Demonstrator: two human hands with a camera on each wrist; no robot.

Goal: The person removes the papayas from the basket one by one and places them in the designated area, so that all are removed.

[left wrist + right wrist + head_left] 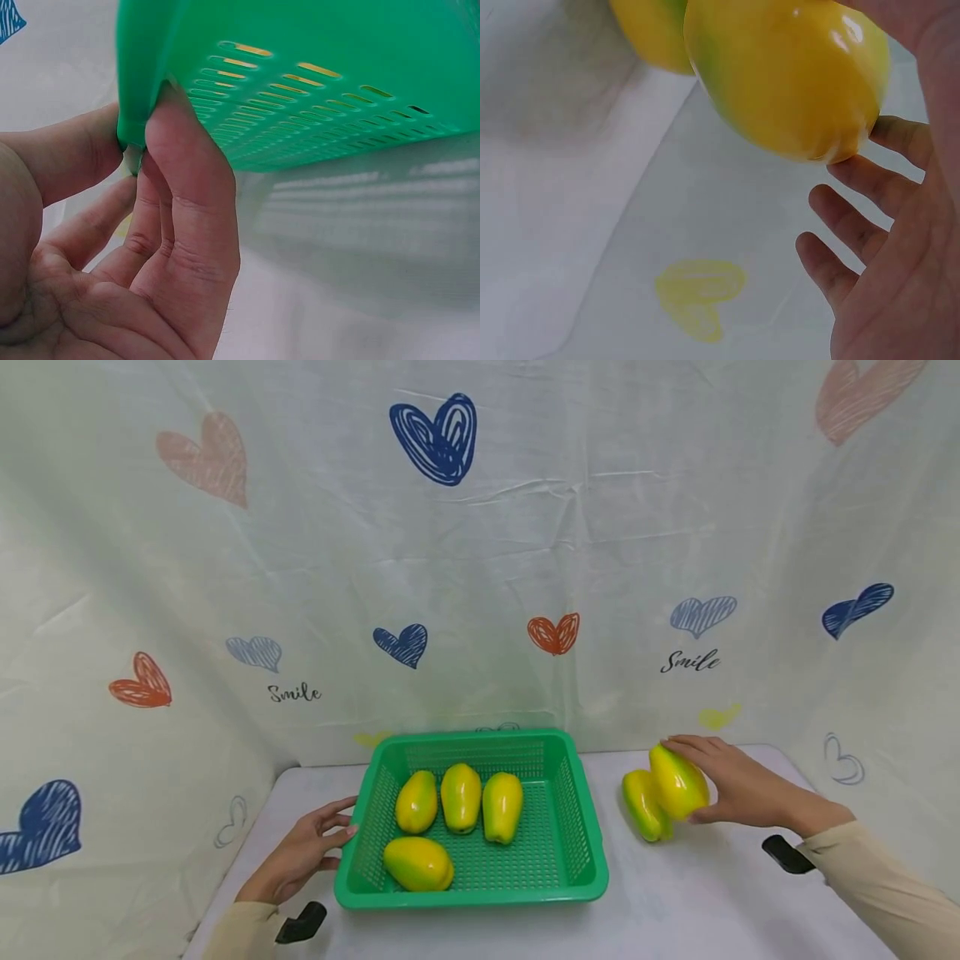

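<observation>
My left hand pinches the left rim of a green plastic basket between thumb and fingers. The left wrist view shows that rim between the fingertips, with the slotted basket wall beside them. Over the right part of the table, my right hand holds a glossy yellow-green papaya, thumb on its near side and fingers over its far end. A second papaya lies on the table just left of it, partly overlapped by the held one. In the right wrist view the held papaya touches the fingertips, two other fingers standing off it.
Inside the basket, three papayas stand in a row at the back and one more papaya lies at the front left. A white cloth covers the table. Behind it hangs a pale curtain printed with hearts.
</observation>
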